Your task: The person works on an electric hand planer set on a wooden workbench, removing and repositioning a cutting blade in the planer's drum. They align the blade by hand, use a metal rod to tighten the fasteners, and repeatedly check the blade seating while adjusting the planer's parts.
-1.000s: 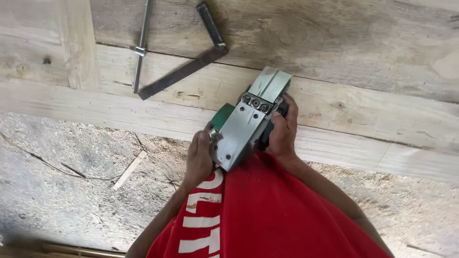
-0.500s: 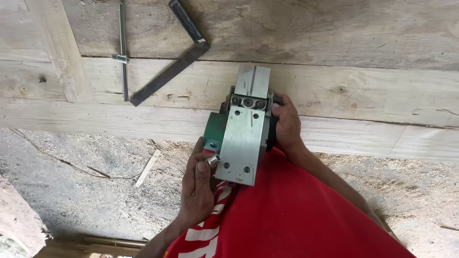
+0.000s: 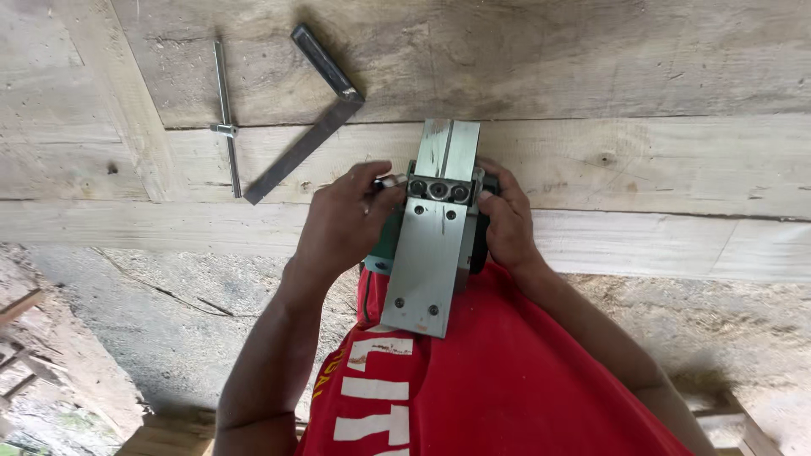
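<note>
An electric hand planer [image 3: 432,241] lies upside down, its grey metal sole facing up and its green body below, held against my red shirt at the edge of the wooden bench. My right hand [image 3: 505,221] grips the planer's right side. My left hand [image 3: 345,221] is curled at the left side near the blade drum, fingers on a small metal part there. The drum with its bolts shows across the sole's middle.
A metal try square [image 3: 314,101] and a long metal T-shaped wrench [image 3: 225,114] lie on the plank bench [image 3: 642,160] to the upper left. Sawdust-covered ground [image 3: 169,312] lies below the bench edge. Wood pieces sit at the bottom left corner.
The planer has swung from tilted to straight and lies lengthwise toward me. My left hand moved up from the rear of the sole to the side of the blade drum.
</note>
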